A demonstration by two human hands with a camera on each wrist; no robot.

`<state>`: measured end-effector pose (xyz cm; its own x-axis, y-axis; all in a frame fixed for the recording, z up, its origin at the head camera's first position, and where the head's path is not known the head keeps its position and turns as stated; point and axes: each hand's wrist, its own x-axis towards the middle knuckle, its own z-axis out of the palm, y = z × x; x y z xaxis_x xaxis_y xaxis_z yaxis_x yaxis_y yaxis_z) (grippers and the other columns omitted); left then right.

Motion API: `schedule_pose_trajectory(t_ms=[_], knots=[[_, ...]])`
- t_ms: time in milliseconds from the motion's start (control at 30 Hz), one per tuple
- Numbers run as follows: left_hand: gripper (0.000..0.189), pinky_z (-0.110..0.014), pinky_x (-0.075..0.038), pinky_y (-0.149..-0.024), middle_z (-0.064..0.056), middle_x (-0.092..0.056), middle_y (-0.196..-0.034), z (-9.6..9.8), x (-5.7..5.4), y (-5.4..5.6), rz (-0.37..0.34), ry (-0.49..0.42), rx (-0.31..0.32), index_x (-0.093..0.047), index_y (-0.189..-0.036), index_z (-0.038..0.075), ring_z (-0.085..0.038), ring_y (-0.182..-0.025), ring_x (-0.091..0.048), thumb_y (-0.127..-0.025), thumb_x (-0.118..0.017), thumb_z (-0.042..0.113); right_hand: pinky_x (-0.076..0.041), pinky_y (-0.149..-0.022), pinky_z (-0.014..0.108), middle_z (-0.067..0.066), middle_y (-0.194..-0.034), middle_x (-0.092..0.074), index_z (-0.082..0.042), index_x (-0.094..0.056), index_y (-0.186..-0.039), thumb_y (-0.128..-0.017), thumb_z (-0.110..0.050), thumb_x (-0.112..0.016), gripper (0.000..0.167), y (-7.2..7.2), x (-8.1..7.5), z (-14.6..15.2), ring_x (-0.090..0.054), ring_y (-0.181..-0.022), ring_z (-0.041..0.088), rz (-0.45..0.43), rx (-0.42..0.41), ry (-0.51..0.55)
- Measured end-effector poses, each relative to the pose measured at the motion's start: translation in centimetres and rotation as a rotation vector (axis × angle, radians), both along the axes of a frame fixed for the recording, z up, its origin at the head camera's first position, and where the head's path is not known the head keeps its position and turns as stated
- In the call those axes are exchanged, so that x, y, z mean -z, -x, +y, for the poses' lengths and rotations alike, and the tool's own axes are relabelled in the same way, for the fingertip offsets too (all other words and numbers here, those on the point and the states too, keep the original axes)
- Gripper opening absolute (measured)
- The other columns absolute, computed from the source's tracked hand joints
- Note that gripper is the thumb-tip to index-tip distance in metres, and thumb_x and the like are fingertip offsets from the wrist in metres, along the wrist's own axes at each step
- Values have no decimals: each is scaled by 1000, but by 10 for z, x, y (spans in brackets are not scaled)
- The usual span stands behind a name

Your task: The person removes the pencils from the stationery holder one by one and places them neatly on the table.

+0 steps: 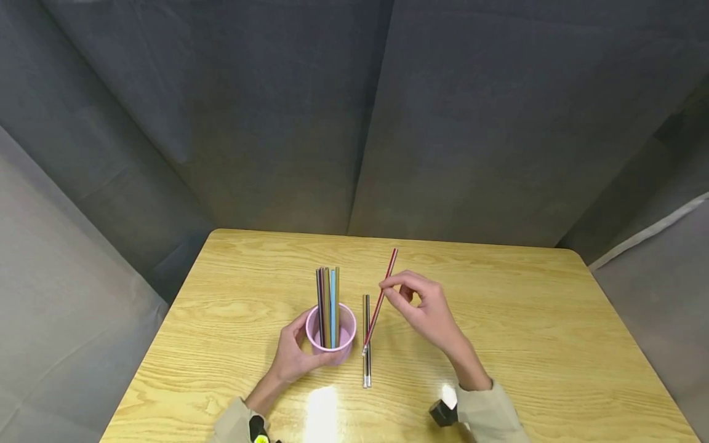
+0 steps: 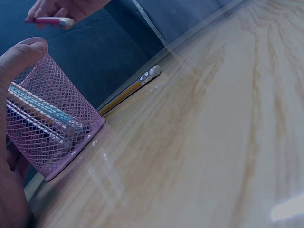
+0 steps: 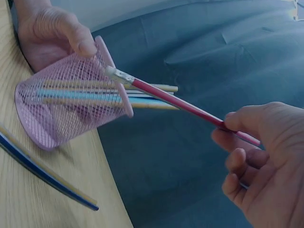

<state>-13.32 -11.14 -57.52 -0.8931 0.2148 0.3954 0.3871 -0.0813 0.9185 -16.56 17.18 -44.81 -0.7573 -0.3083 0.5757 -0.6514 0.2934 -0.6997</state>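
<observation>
- We note the left hand [image 1: 293, 358] curled round the pink wire-mesh cup [image 2: 59, 107], presumably for steadiness.
- Right hand [image 1: 425, 309] pinches the slim red pencil [image 3: 179, 104] right of it, likely for easy tilting.

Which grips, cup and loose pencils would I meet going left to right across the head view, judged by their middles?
Left grip → pink cup → two pencils lying side by side → red pencil → right grip.
</observation>
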Motion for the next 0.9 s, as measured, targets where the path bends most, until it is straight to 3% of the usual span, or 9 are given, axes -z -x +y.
schedule_pose_trajectory(t_ms=[267, 467, 633, 700, 800, 867, 900], knots=[[87, -32, -48, -114, -19, -65, -139, 0, 0, 0, -21, 10, -4, -57, -145, 1, -22, -128, -62, -66, -92, -3, -40, -53, 19, 1, -85, -69, -11, -78, -104, -96, -3, -74, 13, 7, 14, 6, -48, -63, 11, -159, -14, -139], [86, -32, -49, -114, -22, -65, -137, 0, 1, 0, -19, 9, -5, -57, -144, 0, -25, -127, -63, -65, -92, -5, -35, -52, 18, -2, -71, -56, -15, -77, -104, -98, -6, -72, 12, 12, 26, 8, -41, -58, 6, -305, -78, -239], [86, -32, -49, -114, -23, -65, -136, 1, 1, -1, -20, 4, -1, -57, -144, -1, -26, -126, -63, -65, -93, -3, -39, -49, 18, 0, -85, -70, -14, -76, -102, -99, -7, -70, 10, 16, 41, 7, -42, -56, 2, -374, -114, -303], [86, -32, -49, -114, -21, -66, -136, 1, 1, -1, -22, 11, -5, -57, -144, 0, -25, -127, -63, -66, -93, -1, -41, -49, 18, 2, -93, -73, -14, -75, -101, -99, -7, -69, 9, 18, 48, 6, -44, -56, 1, -397, -132, -319], [85, -31, -49, -114, -18, -67, -137, 1, 2, -1, -36, 17, -12, -58, -144, 2, -23, -128, -63, -67, -93, 2, -44, -49, 20, 4, -91, -73, -13, -74, -99, -100, -7, -68, 9, 22, 59, 6, -48, -56, 4, -424, -158, -346], [85, -32, -49, -114, -17, -67, -137, 1, 2, -1, -38, 19, -15, -58, -144, 3, -23, -128, -63, -66, -93, 1, -44, -49, 20, -2, -86, -72, -20, -74, -99, -103, -20, -68, 7, 36, 91, 14, -49, -57, 3, -418, -184, -328], [85, -32, -49, -114, -17, -67, -137, 2, 2, 0, -36, 17, -14, -58, -144, 2, -23, -128, -63, -66, -93, 1, -44, -48, 20, -3, -83, -71, -20, -74, -99, -103, -20, -68, 8, 37, 94, 14, -50, -56, 5, -420, -191, -326]])
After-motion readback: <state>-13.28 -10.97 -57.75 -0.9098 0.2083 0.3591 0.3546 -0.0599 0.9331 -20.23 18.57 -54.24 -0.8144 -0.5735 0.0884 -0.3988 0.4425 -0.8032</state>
